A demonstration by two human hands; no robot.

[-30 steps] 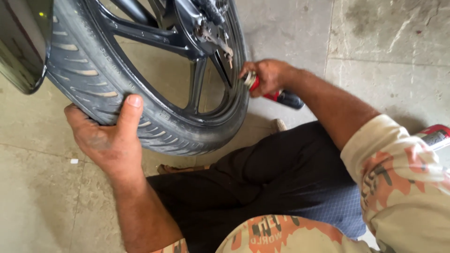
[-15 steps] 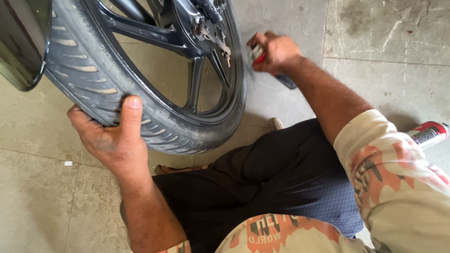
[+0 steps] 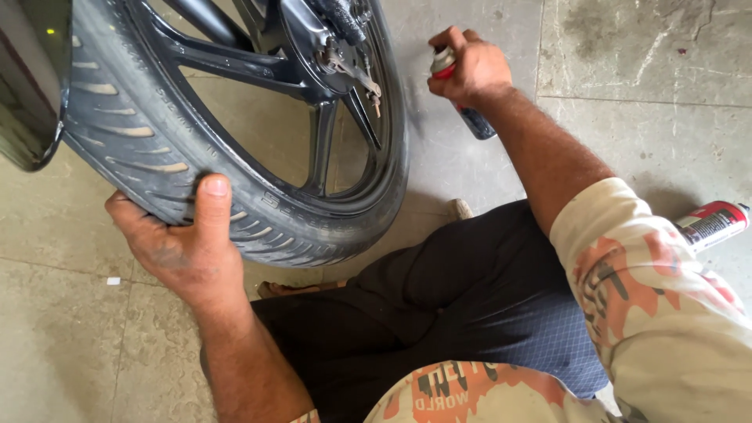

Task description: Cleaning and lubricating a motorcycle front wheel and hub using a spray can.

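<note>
The motorcycle wheel [image 3: 235, 133] is filling the frame from ten to twelve o'clock, its black tyre [image 3: 149, 149] arching down toward the centre and its dark spokes meeting at the hub [image 3: 329, 55] near twelve o'clock. The left hand [image 3: 184, 251] is sitting at eight o'clock, its grip wrapped over the tyre's tread with the thumb pressing flat on the sidewall and the fingers curling out of sight behind the rubber. The right hand [image 3: 474, 70] is hovering at one o'clock, just beside the wheel's rim and apart from it; its grip is closing tight around a small spray can [image 3: 462, 98], whose red-and-white top is pointing toward the hub while its dark body is jutting out below the palm. A second spray can [image 3: 713, 223], red and white, is lying on the concrete floor [image 3: 642, 94] at three o'clock, behind the right sleeve. The person's dark trousers [image 3: 439, 305] are spreading across the lower middle, and a curved dark mudguard [image 3: 31, 86] is hanging at ten o'clock.
</note>
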